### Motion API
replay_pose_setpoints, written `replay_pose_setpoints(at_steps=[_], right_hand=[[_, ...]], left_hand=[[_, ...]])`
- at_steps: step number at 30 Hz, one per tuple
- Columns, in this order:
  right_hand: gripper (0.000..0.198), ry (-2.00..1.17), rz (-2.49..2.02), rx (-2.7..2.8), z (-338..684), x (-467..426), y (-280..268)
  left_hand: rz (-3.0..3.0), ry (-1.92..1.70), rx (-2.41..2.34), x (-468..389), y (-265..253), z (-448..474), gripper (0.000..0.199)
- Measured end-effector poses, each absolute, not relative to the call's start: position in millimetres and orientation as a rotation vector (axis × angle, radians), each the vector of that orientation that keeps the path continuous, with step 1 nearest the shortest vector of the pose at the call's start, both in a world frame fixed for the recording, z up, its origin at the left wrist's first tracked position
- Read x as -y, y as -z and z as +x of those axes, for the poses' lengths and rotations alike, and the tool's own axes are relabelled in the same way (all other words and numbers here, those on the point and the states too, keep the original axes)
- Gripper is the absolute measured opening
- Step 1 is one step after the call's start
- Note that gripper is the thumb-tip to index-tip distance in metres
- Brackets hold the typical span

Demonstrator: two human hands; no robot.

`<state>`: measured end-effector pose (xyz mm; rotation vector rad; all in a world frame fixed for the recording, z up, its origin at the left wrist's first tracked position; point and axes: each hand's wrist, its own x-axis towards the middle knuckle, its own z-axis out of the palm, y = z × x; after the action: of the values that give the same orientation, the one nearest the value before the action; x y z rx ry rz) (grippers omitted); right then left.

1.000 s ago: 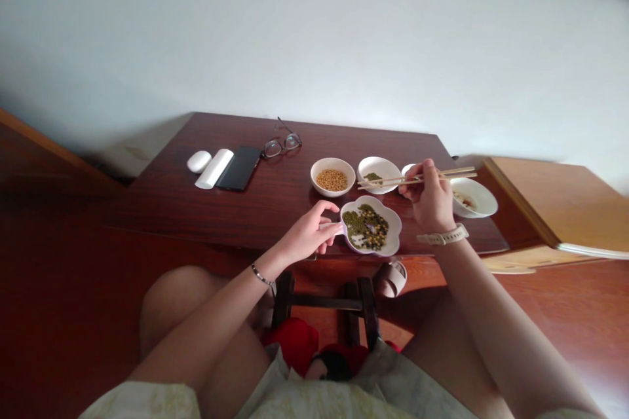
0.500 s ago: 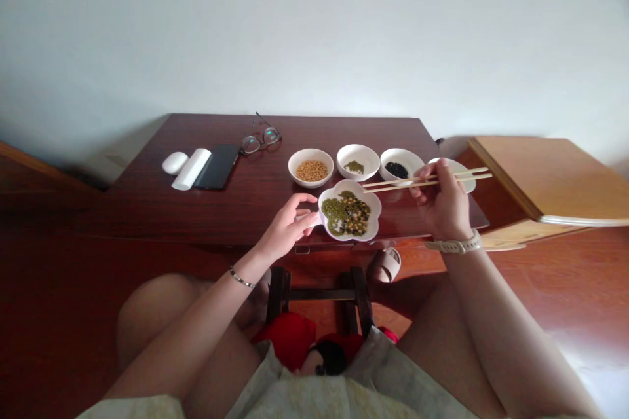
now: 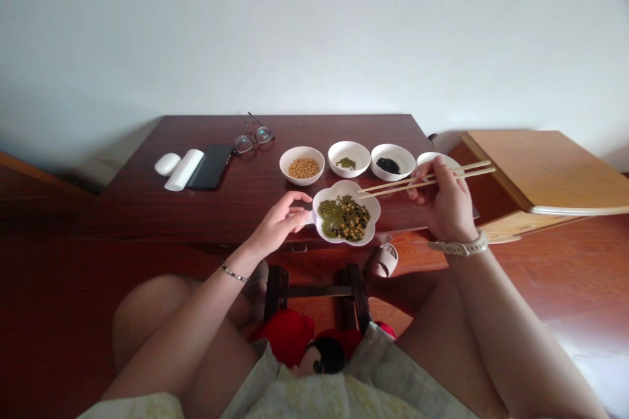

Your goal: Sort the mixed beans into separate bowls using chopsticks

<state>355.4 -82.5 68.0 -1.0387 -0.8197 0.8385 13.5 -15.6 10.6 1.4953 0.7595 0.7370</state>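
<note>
My left hand (image 3: 279, 225) pinches the short handle of a white flower-shaped dish (image 3: 371, 192) at the table's front edge. Mixed inside it are green mung beans (image 3: 331, 216), yellow soybeans and black beans. My right hand (image 3: 446, 201) grips a pair of wooden chopsticks (image 3: 400, 185), their tips over the dish's far right part with no bean visible between them. Behind the dish stand three white bowls: one with soybeans (image 3: 303, 168), one with a few mung beans (image 3: 346, 163), one with black beans (image 3: 388, 165). Partly hidden behind my right hand is another white dish (image 3: 432, 157).
On the left of the dark wooden table (image 3: 196, 216) lie glasses (image 3: 254, 139), a black tablet-like slab (image 3: 211, 167), a white cylindrical case (image 3: 184, 170) and a rounded white case (image 3: 168, 164). A lighter wooden cabinet (image 3: 550, 167) stands at the right. A wall rises behind.
The view has shifted a little, so the table things appear farther left. The chopstick tips have come slightly lower and closer over the flower-shaped dish. Both hands keep their grips.
</note>
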Motion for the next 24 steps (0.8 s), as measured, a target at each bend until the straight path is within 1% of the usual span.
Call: replay_pose_setpoints(at_steps=[11,19,24], right_hand=[[0.046,-0.843,-1.090,0.836,358.7,87.6,-70.6],[0.046,-0.852,-1.122,0.851,356.5,86.2,-71.0],[0.045,-0.862,-1.130,0.856,356.8,85.8,-68.8]], left_hand=[[1.508,-0.693,-0.759,14.2,-9.9,10.6,0.044],[1.513,-0.692,-0.743,13.1,-10.1,9.4,0.038],[1.512,-0.669,-0.746,13.1,-11.1,9.4,0.038]])
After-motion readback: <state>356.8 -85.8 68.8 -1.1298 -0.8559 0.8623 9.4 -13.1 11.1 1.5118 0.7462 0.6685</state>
